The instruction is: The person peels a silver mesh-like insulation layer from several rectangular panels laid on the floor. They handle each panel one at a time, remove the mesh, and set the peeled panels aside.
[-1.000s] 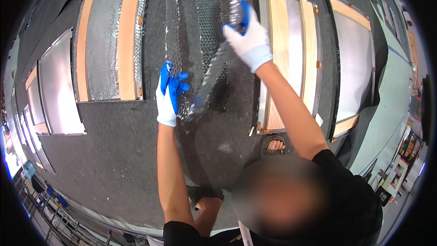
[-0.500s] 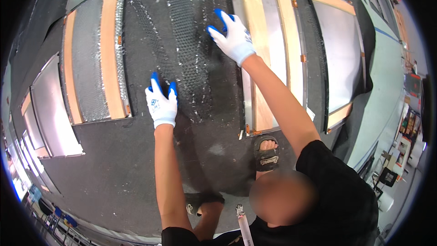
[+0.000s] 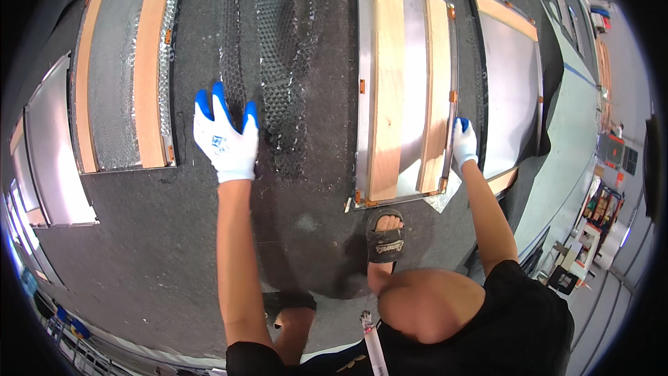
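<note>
My left hand (image 3: 228, 141), in a white glove with blue fingertips, hovers with fingers spread over the dark floor covering, holding nothing. Just beyond its fingers lie a wide strip of clear bubble wrap (image 3: 276, 42) and a narrower bubble-wrap strip (image 3: 231, 35). My right hand (image 3: 465, 145), gloved alike, is at the right edge of a framed panel (image 3: 413, 63). Its fingers are curled together on that edge, the fingertips partly hidden. Two pale wooden strips, a wide one (image 3: 387, 97) and a narrow one (image 3: 436, 83), lie lengthwise on this silvery panel, with orange pieces around its frame.
Another framed panel (image 3: 513, 90) lies to the right, beside a pale green surface (image 3: 557, 146). On the left are a panel with bubble wrap and wooden strips (image 3: 149, 63) and a bare silvery panel (image 3: 59, 146). My sandalled foot (image 3: 387, 233) is near the middle panel's lower edge.
My right hand has swung from above the bubble wrap across to the right edge of the middle panel. My left hand has shifted slightly left, still spread. The whole view has shifted a little.
</note>
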